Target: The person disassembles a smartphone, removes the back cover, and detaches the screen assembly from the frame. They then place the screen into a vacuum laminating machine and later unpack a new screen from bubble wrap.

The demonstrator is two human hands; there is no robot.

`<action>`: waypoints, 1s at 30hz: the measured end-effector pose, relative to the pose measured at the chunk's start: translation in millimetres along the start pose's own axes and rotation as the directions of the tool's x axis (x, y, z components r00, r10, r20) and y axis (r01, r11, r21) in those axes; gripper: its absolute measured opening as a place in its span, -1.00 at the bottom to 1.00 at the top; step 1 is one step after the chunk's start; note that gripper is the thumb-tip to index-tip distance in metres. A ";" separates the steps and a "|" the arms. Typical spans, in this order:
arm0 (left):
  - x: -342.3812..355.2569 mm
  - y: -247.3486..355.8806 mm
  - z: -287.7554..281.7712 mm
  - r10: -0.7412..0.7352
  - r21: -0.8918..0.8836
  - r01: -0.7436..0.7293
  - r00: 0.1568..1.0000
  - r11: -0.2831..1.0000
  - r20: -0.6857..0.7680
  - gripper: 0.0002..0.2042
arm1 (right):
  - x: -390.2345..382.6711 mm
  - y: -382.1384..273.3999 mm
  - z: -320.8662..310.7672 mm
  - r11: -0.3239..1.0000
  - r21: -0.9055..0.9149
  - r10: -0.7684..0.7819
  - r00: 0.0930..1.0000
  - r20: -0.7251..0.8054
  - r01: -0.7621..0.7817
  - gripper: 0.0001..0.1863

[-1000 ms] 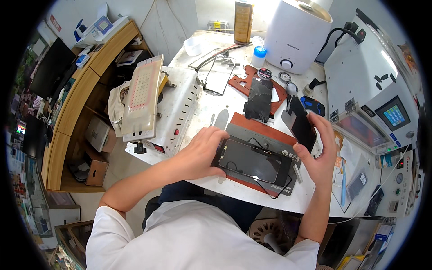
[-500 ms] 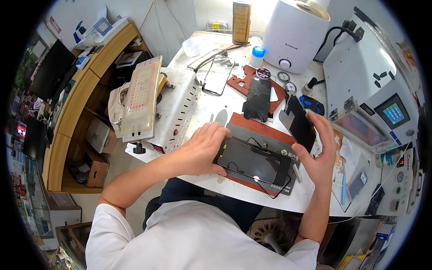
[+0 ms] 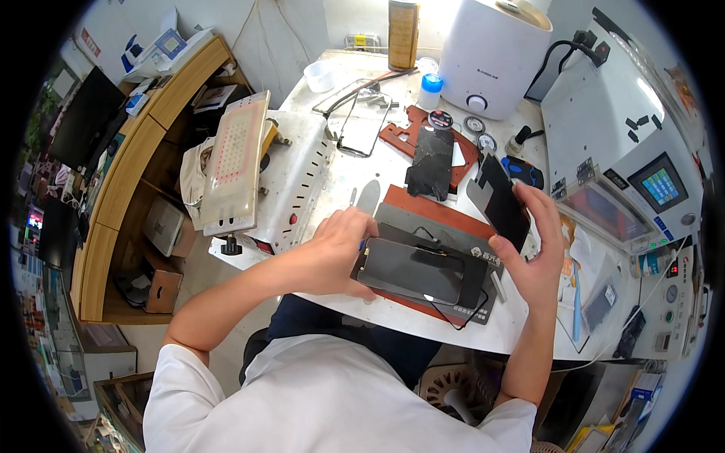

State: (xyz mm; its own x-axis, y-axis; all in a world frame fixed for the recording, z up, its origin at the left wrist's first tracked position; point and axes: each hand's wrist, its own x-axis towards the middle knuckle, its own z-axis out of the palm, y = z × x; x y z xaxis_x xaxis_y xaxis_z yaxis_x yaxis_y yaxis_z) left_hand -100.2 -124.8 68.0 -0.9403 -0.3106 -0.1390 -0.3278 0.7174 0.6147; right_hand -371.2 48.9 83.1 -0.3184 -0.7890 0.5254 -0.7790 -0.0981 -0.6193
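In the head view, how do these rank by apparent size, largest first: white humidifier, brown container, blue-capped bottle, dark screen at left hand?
1. White humidifier
2. Dark screen
3. Brown container
4. Blue-capped bottle
This is apparent size only; the screen is nearer.

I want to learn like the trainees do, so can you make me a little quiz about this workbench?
1. Which hand holds the tilted dark sheet?
2. True or false: the bottle with the blue cap stands to the left of the white rounded appliance.
3. What lies under the grey mat? A) a yellow towel B) a reddish-brown pad C) a blue tray

Key:
1. The right hand; the left hand grips the glossy dark panel.
2. True.
3. B.
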 end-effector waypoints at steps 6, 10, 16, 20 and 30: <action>-14.3 -10.4 -1.3 -0.068 -0.222 0.074 0.997 0.972 0.033 -0.20 | 1.3 -1.0 3.6 0.999 0.027 -0.040 0.998 -0.041 0.041 -0.29; -17.9 -10.5 -4.2 -0.150 -0.318 0.185 0.980 0.930 0.130 -0.14 | 1.0 0.2 5.0 0.999 0.020 -0.036 0.999 -0.034 0.037 -0.28; -26.5 -12.1 -4.7 -0.158 -0.587 0.220 0.975 0.779 0.156 0.12 | 1.5 -0.9 6.4 0.999 0.015 -0.028 1.000 -0.011 0.028 -0.29; -34.7 -16.8 -5.3 -0.174 -0.785 0.276 0.961 0.555 0.215 0.09 | 2.6 -1.9 6.0 0.998 0.021 -0.061 0.998 0.008 0.061 -0.29; -41.8 -27.2 27.4 -0.091 -0.986 0.037 0.996 0.163 0.022 -0.07 | -2.5 -33.2 32.3 0.976 -0.055 -0.195 0.960 0.199 0.209 -0.34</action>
State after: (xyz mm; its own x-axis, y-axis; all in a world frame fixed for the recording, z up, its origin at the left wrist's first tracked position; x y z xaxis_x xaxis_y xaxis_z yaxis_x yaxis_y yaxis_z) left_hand -54.4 -114.2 35.9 -0.9085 -0.3606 -0.2111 0.0022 -0.5094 0.8605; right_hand -327.1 34.5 83.5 -0.0463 -0.8596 0.5088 -0.8569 -0.2276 -0.4625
